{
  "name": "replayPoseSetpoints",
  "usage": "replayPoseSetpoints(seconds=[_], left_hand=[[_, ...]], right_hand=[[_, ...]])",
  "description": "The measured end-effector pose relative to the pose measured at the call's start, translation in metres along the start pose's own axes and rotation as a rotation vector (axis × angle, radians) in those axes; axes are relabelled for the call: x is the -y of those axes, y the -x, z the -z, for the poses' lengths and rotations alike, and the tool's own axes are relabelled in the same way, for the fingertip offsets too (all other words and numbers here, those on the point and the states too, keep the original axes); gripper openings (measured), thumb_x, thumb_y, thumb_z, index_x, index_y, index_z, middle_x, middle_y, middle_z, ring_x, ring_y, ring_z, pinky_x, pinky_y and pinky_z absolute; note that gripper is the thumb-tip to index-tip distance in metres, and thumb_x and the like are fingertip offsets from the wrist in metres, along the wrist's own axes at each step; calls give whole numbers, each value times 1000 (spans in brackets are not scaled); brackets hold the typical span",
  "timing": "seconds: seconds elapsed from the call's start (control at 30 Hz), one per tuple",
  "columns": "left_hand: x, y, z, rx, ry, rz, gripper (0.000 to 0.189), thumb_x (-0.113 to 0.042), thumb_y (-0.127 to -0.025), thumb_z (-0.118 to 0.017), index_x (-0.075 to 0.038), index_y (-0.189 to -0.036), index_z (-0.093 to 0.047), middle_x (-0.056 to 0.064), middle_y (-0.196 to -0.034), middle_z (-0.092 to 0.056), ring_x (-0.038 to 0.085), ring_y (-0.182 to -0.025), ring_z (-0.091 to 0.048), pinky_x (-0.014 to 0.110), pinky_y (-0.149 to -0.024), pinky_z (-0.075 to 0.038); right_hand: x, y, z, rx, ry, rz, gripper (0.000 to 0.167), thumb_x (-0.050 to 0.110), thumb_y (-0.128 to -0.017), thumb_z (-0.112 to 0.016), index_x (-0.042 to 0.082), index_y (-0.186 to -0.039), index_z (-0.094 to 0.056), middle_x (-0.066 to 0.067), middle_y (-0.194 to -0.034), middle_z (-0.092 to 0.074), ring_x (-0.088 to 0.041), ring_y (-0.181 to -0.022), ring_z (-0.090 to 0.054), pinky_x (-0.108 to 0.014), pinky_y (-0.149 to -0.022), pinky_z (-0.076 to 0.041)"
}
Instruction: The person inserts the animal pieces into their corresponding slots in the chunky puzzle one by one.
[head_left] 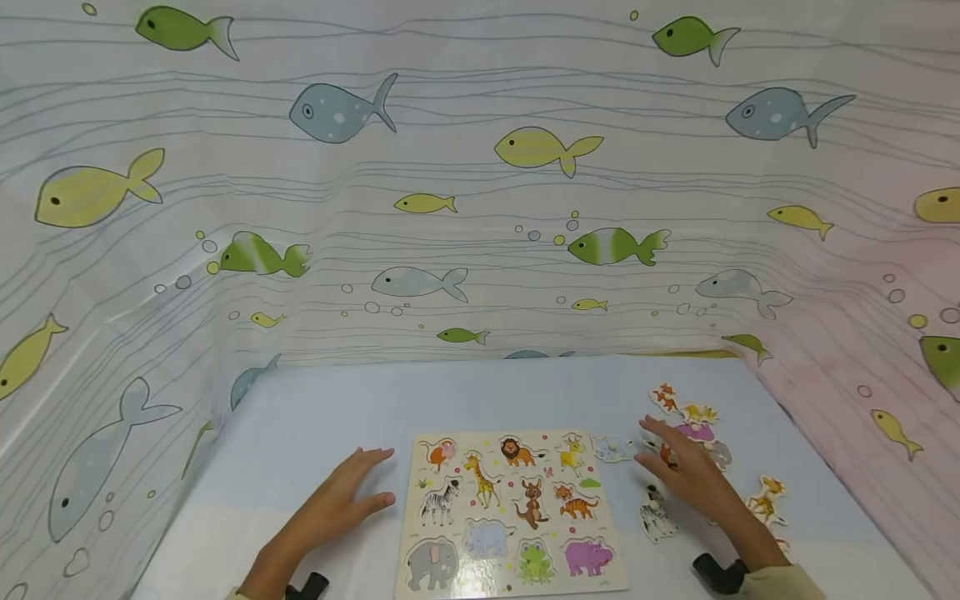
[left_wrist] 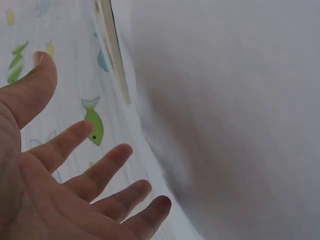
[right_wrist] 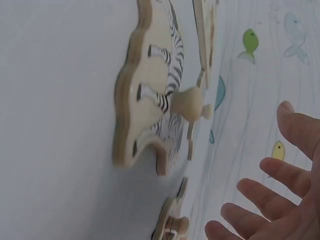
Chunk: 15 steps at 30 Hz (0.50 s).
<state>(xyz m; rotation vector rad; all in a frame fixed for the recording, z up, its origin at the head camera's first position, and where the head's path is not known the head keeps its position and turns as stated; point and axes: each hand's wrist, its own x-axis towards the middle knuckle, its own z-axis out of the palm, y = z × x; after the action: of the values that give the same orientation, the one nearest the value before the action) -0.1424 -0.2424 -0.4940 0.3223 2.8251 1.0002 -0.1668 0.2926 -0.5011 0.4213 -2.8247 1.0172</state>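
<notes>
Brown piece (head_left: 668, 455) partly behind right fingers (head_left: 670, 434)

The rectangular cream wooden puzzle board (head_left: 619, 575) lies on the pale flat tabletop (head_left: 315, 408). Right of it lies the black-and-white wooden zebra piece (head_left: 657, 518); the light-blue wooden piece (head_left: 611, 450) is behind and left of that, the yellow-and-brown wooden giraffe piece (head_left: 766, 502) farther right.

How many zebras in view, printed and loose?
2: one printed zebra at the left of the puzzle board, and one loose zebra piece right of the board. Another could be hidden under the right hand.
</notes>
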Motion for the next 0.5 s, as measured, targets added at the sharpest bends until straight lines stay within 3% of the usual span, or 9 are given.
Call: replayPoseSetpoints(seconds=[0.07,0.1,0.23,0.3,0.5], left_hand=[[-1,-1,-3,18,30,-11,68,-43,-89,-72,-21,-148,-47,15,-155,-45,47,-150,-21,70,-116,-25],[-2,-2,-4,23,48,-15,68,-42,-89,-72,-22,-148,-47,15,-155,-44,47,-150,-21,71,-116,-25],[-5,-5,-9,29,107,-4,67,-41,-88,-73,-21,-147,-49,16,-156,-44,47,-150,-22,71,-116,-23],[-5,-6,-12,32,121,-1,66,-41,-87,-74,-21,-146,-50,16,-155,-45,46,-150,-23,70,-118,-18],[-3,-9,-24,32,117,-74,65,-40,-84,-77,-20,-142,-56,16,-151,-50,48,-149,-24,69,-121,-4]], right_hand=[[2,-1,-2,17,-23,-19,61,35,-98,-64,3,-147,-46,-26,-152,-44,-45,-113,-60,-44,-74,-58],[3,-2,-3,25,-29,-29,61,36,-99,-62,3,-147,-46,-25,-152,-45,-44,-112,-60,-44,-76,-57],[6,-6,-8,60,-103,-62,59,37,-100,-60,3,-146,-47,-24,-152,-45,-47,-120,-56,-58,-93,-54],[5,-7,-12,62,-122,-61,58,36,-99,-61,2,-145,-48,-23,-151,-47,-49,-138,-43,-67,-103,-44],[-1,-13,-25,10,-80,-113,56,40,-97,-63,7,-142,-55,-19,-147,-54,-44,-137,-47,-66,-105,-43]])
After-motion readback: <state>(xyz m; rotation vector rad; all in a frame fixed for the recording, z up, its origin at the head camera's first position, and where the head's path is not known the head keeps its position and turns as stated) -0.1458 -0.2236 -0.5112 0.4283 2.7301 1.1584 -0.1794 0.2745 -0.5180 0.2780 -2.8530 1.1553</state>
